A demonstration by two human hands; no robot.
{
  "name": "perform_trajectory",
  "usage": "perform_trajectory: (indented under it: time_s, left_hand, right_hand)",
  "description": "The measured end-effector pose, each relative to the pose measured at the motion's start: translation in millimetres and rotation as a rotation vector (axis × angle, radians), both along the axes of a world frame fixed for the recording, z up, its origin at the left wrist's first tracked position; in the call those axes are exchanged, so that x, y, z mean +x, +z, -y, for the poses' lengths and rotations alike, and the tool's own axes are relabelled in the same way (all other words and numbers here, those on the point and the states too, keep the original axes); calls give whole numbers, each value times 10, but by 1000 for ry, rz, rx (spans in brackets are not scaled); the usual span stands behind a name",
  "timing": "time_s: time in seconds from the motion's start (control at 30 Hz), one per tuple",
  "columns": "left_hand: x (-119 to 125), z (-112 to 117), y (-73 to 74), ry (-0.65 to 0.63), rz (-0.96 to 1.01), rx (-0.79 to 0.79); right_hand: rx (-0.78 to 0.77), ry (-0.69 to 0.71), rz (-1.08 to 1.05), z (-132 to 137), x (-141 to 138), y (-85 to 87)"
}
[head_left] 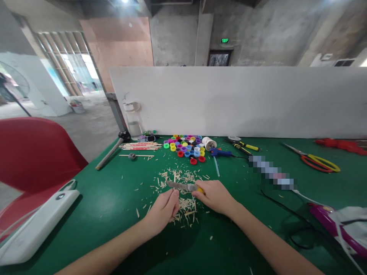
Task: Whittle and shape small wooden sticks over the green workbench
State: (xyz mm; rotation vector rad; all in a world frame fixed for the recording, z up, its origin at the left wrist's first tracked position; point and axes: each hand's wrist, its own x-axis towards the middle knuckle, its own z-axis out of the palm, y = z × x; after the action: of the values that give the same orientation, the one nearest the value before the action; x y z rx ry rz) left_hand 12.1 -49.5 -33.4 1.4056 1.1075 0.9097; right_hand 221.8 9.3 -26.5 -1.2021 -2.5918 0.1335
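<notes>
My right hand [215,196] is closed round the yellow handle of a small knife [183,186], whose blade points left. My left hand [163,210] is pinched shut just under the blade tip on a thin wooden stick [174,176] that stands up past the blade. Both hands hover over a scatter of pale wood shavings [183,202] on the green table [114,206].
Behind the hands lie several coloured rings [186,147], wooden sticks [140,146], a blue glue gun [220,153], a thread spool [208,143], yellow-handled pliers [243,145] and scissors [315,160]. A white device [37,225] lies left, a red chair [31,152] beyond. Cables and a purple tool [329,221] lie right.
</notes>
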Motion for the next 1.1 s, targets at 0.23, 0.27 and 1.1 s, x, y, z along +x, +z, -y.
perform_trajectory:
  time_s: [0.23,0.27,1.1]
  left_hand:
    - [1,-57,22,-36,387,-142]
    - [-9,-67,32,-42,420,-158]
    - [-9,75,200,-182,-234,85]
  right_hand:
    - [53,-42,30,-82,-73,-28]
    - [52,-44,29,-82,-89,-24]
    - [-11,-85,-76,-42,-95,-14]
